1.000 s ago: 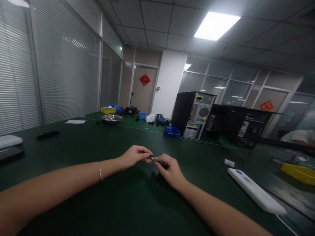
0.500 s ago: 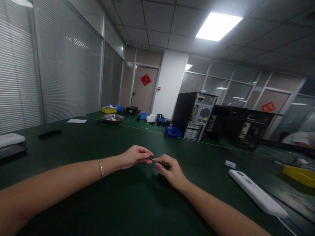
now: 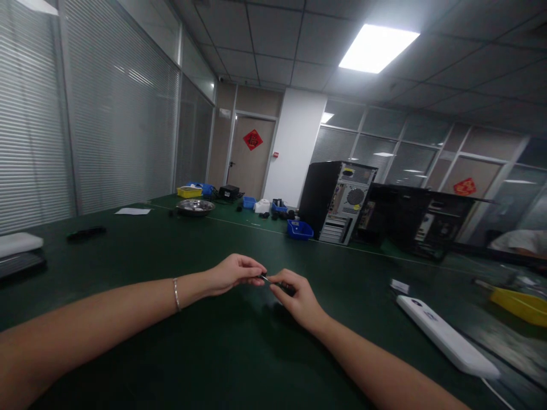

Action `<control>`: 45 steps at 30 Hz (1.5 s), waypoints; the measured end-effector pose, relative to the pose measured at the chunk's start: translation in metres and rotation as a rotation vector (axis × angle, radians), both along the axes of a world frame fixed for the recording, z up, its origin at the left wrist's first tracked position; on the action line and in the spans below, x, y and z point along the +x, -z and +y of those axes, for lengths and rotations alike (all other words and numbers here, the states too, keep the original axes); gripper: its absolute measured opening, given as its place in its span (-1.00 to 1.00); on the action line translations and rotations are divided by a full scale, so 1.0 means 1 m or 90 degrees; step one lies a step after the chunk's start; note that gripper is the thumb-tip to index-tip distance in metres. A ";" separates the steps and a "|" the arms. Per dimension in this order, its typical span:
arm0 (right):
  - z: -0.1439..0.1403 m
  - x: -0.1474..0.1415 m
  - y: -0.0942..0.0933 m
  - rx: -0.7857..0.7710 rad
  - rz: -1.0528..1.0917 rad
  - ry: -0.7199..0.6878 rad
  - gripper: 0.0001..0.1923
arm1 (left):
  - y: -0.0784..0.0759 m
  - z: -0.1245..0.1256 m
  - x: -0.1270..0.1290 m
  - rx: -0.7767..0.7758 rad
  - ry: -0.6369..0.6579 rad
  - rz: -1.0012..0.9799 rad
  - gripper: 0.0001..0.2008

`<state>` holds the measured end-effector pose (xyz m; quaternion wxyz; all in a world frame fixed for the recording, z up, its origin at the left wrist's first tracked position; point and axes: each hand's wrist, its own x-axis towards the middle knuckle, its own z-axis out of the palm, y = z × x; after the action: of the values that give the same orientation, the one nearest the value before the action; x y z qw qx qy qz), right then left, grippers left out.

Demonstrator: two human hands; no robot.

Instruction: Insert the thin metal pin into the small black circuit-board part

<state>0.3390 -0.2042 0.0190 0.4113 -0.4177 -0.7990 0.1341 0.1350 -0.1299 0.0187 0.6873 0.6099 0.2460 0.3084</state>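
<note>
In the head view, a thin thing [image 3: 265, 278] with a bright metal part is held above the green table [image 3: 200, 359], on the near side of the computer case [image 3: 337, 202] and to its left. One end is pinched by the left hand [image 3: 235, 274], its thumb and fingertips nearly closed; the other is gripped by the curled fingers of the right hand [image 3: 297, 293]. Whether one piece or two are held cannot be told. So slight a pinch could be lost if the ends are pulled or twisted unevenly. A fingertip could be jabbed if the metal is pushed off line. Anything dropped could be rolled toward the blue tray [image 3: 299, 229], just left of the case, and dark parts easily overlooked.
</note>
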 end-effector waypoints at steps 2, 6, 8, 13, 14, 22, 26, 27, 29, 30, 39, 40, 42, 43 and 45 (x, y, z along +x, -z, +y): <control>0.000 0.000 0.000 -0.005 0.003 -0.007 -0.83 | -0.001 0.000 -0.001 -0.017 0.016 -0.006 -0.66; -0.001 0.000 0.000 -0.020 0.007 -0.016 -0.83 | -0.004 -0.001 -0.005 -0.035 0.040 -0.015 -0.66; -0.001 -0.001 0.000 -0.028 0.009 -0.022 -0.84 | -0.006 -0.001 -0.006 -0.042 0.050 -0.013 -0.67; -0.002 -0.003 -0.002 -0.024 -0.001 -0.018 -0.85 | -0.004 -0.002 -0.004 -0.031 0.039 -0.016 -0.68; -0.002 -0.003 -0.002 -0.020 0.000 -0.015 -0.85 | -0.004 -0.003 -0.002 -0.022 0.021 -0.020 -0.67; -0.001 0.000 0.000 0.011 0.011 0.010 -0.84 | -0.005 -0.005 0.003 0.035 -0.035 -0.025 -0.68; -0.001 0.000 -0.001 0.018 0.006 0.027 -0.86 | -0.004 -0.003 0.003 0.025 -0.026 -0.033 -0.68; -0.001 0.000 -0.001 0.017 0.005 0.029 -0.85 | -0.004 -0.003 0.003 0.022 -0.030 -0.031 -0.68; -0.001 0.000 -0.001 0.018 0.005 0.028 -0.85 | -0.004 -0.004 0.004 0.024 -0.040 -0.022 -0.67; -0.001 0.000 -0.001 0.019 0.005 0.026 -0.85 | -0.005 -0.005 0.004 0.030 -0.044 -0.017 -0.67; -0.001 0.001 0.000 -0.016 0.010 -0.009 -0.85 | -0.004 -0.004 -0.001 0.034 -0.003 -0.005 -0.64; 0.000 0.001 0.000 -0.018 0.009 -0.013 -0.85 | -0.003 -0.003 -0.002 0.028 0.003 -0.004 -0.64; 0.000 0.001 0.000 -0.021 0.006 -0.024 -0.85 | -0.003 -0.002 -0.004 0.019 0.018 -0.003 -0.64; 0.000 0.001 0.000 -0.023 0.006 -0.030 -0.85 | -0.003 -0.002 -0.005 0.014 0.027 -0.002 -0.64; -0.001 0.000 -0.002 -0.030 0.001 -0.040 -0.85 | -0.004 -0.002 -0.006 0.003 0.043 0.000 -0.65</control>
<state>0.3389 -0.2053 0.0207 0.3973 -0.4016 -0.8083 0.1659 0.1291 -0.1317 0.0223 0.6958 0.6197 0.2241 0.2858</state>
